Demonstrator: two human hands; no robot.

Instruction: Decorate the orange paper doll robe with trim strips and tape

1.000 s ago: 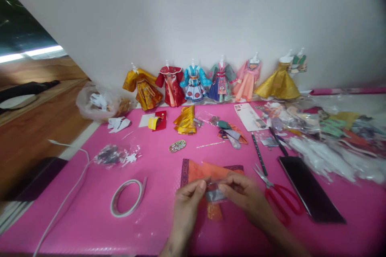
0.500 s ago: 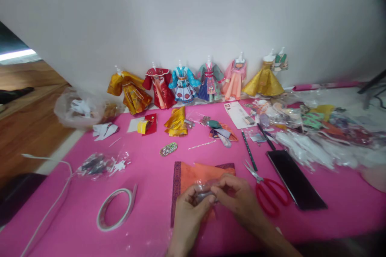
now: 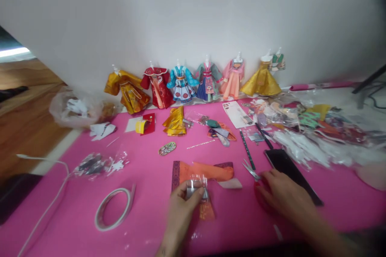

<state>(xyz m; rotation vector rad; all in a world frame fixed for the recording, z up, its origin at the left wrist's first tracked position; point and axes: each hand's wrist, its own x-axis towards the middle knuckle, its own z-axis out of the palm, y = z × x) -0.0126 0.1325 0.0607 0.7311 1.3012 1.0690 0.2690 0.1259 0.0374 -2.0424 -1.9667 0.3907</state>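
My left hand point(image 3: 183, 204) pinches a small clear plastic packet point(image 3: 193, 190) with something grey and shiny in it, between thumb and fingers. Under it lies an orange cloth piece point(image 3: 200, 172) with purple patterned edging, partly hidden by the hand. A pale strip point(image 3: 230, 184) lies at that cloth's right side. My right hand point(image 3: 282, 190) is at the red-handled scissors point(image 3: 251, 170), fingers curled over the handles and hiding most of them. The scissor blades lie slightly apart on the pink surface, pointing away from me.
A roll of tape point(image 3: 99, 217) sits at left. A phone point(image 3: 286, 164) and a dotted pencil point(image 3: 247, 148) lie near the scissors. Several dressed doll figures point(image 3: 182, 84) stand along the wall. Plastic-bagged pieces point(image 3: 304, 148) are piled at right; a white cable point(image 3: 48, 209) runs at left.
My right hand has left the packet and moved right to the scissors. My left hand keeps the packet, which shows more clearly now. The pale strip has come into view.
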